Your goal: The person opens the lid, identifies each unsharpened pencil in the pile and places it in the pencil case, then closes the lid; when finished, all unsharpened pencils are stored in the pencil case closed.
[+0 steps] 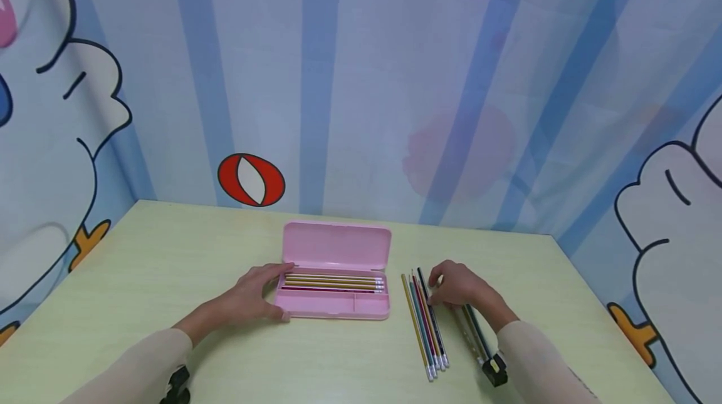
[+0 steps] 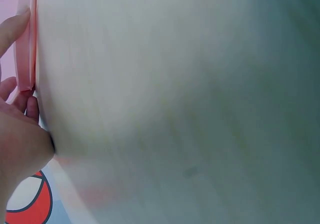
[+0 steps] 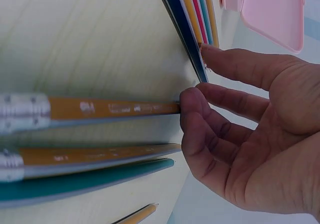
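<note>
A pink pencil case (image 1: 333, 315) lies with its lid raised, several pencils (image 1: 333, 281) inside its rear compartment. My left hand (image 1: 251, 294) grips the case's left end, thumb at the front corner and fingers at the back. To the right, a row of pencils (image 1: 420, 322) lies side by side with erasers toward me. My right hand (image 1: 459, 285) is at their far ends, thumb (image 3: 212, 54) and forefinger either side of a dark blue pencil (image 3: 182, 31); I cannot tell whether they pinch it. Its other fingers are curled beside an orange pencil's tip (image 3: 167, 107).
Beneath my right wrist lie more pencils (image 1: 470, 329), orange and green. Black wrist cameras (image 1: 495, 369) sit at both sleeves. The pale wooden table (image 1: 214, 235) ends at a blue striped cloth backdrop (image 1: 366, 78).
</note>
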`<act>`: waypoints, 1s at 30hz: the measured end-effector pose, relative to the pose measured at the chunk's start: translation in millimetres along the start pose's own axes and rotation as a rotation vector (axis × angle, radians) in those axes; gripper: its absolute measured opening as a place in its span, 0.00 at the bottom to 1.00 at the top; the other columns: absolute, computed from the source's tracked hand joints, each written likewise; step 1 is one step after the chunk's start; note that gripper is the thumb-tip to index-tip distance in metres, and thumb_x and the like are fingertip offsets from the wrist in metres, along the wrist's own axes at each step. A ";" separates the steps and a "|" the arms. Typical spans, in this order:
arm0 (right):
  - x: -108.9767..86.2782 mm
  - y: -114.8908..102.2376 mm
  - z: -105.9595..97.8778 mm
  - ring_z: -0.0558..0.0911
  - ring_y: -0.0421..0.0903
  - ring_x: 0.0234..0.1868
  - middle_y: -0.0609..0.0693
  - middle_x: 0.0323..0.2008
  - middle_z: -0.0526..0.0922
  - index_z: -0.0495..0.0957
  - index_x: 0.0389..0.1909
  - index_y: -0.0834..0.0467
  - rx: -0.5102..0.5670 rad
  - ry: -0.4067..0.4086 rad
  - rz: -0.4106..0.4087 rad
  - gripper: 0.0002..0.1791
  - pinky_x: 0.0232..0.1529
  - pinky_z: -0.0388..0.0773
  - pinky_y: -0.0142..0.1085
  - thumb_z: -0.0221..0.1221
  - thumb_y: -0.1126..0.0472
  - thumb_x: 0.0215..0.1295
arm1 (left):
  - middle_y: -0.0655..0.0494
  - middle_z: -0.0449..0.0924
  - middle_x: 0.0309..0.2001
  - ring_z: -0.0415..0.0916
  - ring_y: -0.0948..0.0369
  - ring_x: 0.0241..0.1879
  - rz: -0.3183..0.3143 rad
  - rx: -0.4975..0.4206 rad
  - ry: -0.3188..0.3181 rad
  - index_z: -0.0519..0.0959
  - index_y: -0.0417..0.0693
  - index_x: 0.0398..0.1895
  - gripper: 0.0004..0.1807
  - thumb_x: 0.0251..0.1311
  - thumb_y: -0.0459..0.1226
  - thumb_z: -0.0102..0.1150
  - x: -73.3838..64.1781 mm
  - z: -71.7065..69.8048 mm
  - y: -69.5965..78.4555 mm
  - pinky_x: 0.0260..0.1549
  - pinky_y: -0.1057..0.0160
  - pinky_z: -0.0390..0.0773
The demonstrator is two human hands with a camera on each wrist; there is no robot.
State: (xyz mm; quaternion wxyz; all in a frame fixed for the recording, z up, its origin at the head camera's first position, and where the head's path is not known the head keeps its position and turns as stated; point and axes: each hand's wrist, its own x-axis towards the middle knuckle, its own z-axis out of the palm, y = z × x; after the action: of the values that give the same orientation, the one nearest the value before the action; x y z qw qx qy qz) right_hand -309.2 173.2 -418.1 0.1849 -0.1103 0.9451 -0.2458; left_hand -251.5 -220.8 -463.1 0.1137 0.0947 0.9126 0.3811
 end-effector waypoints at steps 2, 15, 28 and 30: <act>1.1 0.4 1.0 0.76 0.47 0.23 0.53 0.27 0.79 0.80 0.43 0.63 -0.017 0.005 0.008 0.14 0.24 0.75 0.39 0.70 0.66 0.56 | 0.43 0.62 0.74 0.55 0.41 0.70 -0.002 -0.002 -0.001 0.62 0.52 0.75 0.51 0.46 0.43 0.78 0.0 0.2 -0.2 0.65 0.30 0.62; 1.6 -0.5 0.9 0.78 0.46 0.27 0.55 0.36 0.82 0.82 0.42 0.64 -0.077 0.016 -0.015 0.15 0.28 0.76 0.39 0.72 0.65 0.54 | 0.44 0.62 0.74 0.55 0.42 0.71 -0.004 -0.003 0.000 0.62 0.51 0.75 0.52 0.46 0.44 0.78 0.5 0.6 -2.6 0.66 0.31 0.60; 0.2 -5.4 1.2 0.76 0.44 0.19 0.56 0.24 0.81 0.79 0.51 0.67 0.018 -0.028 0.024 0.19 0.21 0.74 0.36 0.65 0.73 0.56 | 0.45 0.62 0.74 0.56 0.43 0.70 -0.019 -0.002 -0.001 0.62 0.53 0.76 0.51 0.46 0.44 0.78 1.4 0.2 -1.0 0.66 0.31 0.62; 0.7 -6.7 0.9 0.77 0.44 0.19 0.56 0.24 0.81 0.78 0.53 0.67 0.014 -0.039 0.036 0.21 0.21 0.76 0.36 0.65 0.73 0.57 | 0.44 0.62 0.74 0.56 0.43 0.70 -0.016 0.001 -0.003 0.61 0.52 0.76 0.51 0.47 0.44 0.78 1.4 -0.5 -0.1 0.66 0.31 0.62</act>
State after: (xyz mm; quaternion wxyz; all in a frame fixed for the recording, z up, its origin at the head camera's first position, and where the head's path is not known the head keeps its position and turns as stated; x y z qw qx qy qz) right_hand -308.7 166.8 -415.7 0.2082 -0.0968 0.9414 -0.2470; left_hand -252.9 -220.8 -463.0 0.1180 0.0881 0.9133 0.3797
